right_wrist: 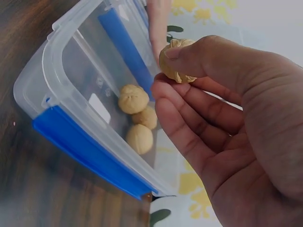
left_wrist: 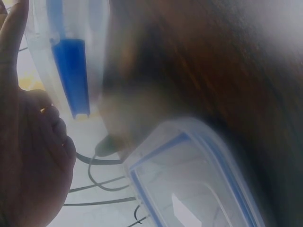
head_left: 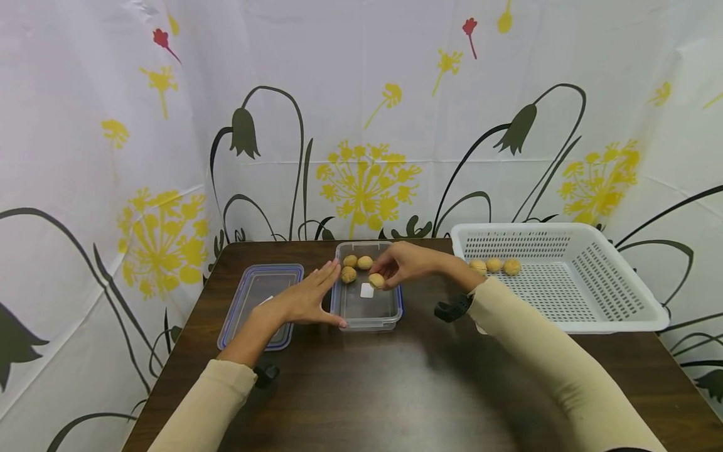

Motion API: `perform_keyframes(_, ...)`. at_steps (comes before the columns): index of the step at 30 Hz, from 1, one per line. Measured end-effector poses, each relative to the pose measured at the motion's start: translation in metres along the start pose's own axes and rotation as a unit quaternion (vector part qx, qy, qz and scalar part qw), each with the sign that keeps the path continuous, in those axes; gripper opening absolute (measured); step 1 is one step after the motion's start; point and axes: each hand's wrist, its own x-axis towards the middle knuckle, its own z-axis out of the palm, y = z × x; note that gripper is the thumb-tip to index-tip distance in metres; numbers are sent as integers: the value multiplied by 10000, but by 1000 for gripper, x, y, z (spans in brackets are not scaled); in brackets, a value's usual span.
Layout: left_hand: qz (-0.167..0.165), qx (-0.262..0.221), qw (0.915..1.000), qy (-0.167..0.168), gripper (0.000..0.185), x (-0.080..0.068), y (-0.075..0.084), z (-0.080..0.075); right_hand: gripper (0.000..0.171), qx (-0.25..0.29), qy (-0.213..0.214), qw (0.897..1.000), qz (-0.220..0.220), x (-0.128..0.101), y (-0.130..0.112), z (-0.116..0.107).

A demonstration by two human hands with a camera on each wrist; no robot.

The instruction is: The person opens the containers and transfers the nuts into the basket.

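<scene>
Walnut (right_wrist: pixel 176 61) pinched in right hand (head_left: pixel 408 263) over container (head_left: pixel 366 317), partly hidden by fingers; left hand (head_left: pixel 307 300) flat, released, w/ wrist view blurred.

A staged recording booth rather than a home: white flower-printed curtains (head_left: pixel 367 125) enclosed 3 sides of a dark wooden table (head_left: pixel 395 389), hanging close behind its far edge.

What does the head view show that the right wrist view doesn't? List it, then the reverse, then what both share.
Only the head view: the white basket holding three walnuts, the lid on the table, and the left hand against the container.
Only the right wrist view: the blue clip up close.
Both: the right hand pinching a walnut over the container, with three walnuts inside.
</scene>
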Motion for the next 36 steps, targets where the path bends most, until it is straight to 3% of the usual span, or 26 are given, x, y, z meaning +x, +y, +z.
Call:
perform_keyframes(7, 48, 88, 9999, -10, 130, 0, 1, -2, 34, -124, 64, 9999, -42, -18, -1, -11)
perform_keyframes(21, 35, 18, 10000, -9, 131, 0, -1, -1, 33, -35, 427, 9987, 289, -71, -7, -39)
perform_keyframes(36, -9, 92, 10000, -14, 132, -1, -1, 0, 36, 69, 812, 9898, 1170, -145, 23, -77)
